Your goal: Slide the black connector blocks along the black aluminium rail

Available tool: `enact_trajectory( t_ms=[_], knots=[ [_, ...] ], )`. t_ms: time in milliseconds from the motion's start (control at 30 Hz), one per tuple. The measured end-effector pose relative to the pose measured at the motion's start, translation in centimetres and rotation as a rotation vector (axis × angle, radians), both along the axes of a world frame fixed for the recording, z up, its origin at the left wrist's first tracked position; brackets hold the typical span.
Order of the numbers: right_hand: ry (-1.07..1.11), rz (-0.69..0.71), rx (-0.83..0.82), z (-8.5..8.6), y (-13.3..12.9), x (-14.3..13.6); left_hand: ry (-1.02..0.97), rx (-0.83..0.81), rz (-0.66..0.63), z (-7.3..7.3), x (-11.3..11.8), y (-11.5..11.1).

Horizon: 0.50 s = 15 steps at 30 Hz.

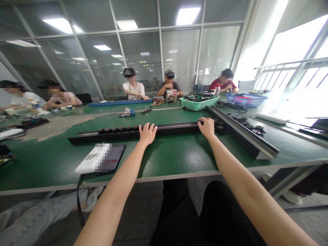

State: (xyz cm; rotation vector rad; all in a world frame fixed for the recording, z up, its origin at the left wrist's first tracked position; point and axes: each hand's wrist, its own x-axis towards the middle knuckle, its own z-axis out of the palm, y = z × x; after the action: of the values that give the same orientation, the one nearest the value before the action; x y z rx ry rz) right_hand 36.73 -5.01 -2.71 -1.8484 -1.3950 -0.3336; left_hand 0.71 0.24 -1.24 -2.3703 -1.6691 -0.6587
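Note:
A long black metal rail with a lighter strip along its top lies crosswise on the green table in front of me. Several small black round parts sit in a row along its left half. Over the rail's middle, at the end of that row, my left hand rests with its fingers spread. At the rail's right end, my right hand is closed, thumb and fingers pinching a small black part just above the rail. Its exact kind is too small to make out.
A second rail lies slanted at the right, with more black parts beyond it. A green basket and a blue basket stand farther back. A white device beside a dark pad lies near left. People sit across the table.

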Motion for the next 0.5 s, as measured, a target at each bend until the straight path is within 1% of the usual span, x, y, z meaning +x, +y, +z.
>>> enact_trajectory(
  t_ms=[67, 133, 333, 500],
  knots=[
    [0.0, 0.0, 0.001, 0.18, -0.06, -0.28, -0.001, 0.003, -0.002, -0.03, -0.03, 0.06],
    [-0.003, -0.028, -0.019, 0.26, -0.11, -0.42, 0.002, 0.005, 0.0, -0.07, -0.06, 0.12],
    [-0.046, -0.078, -0.153, 0.12, -0.21, -0.27, 0.006, 0.012, 0.008, -0.15, -0.06, 0.17],
    [-0.058, -0.118, -0.141, -0.22, 0.02, 0.04, 0.007, 0.018, 0.003, -0.14, -0.02, 0.08]
  ],
)
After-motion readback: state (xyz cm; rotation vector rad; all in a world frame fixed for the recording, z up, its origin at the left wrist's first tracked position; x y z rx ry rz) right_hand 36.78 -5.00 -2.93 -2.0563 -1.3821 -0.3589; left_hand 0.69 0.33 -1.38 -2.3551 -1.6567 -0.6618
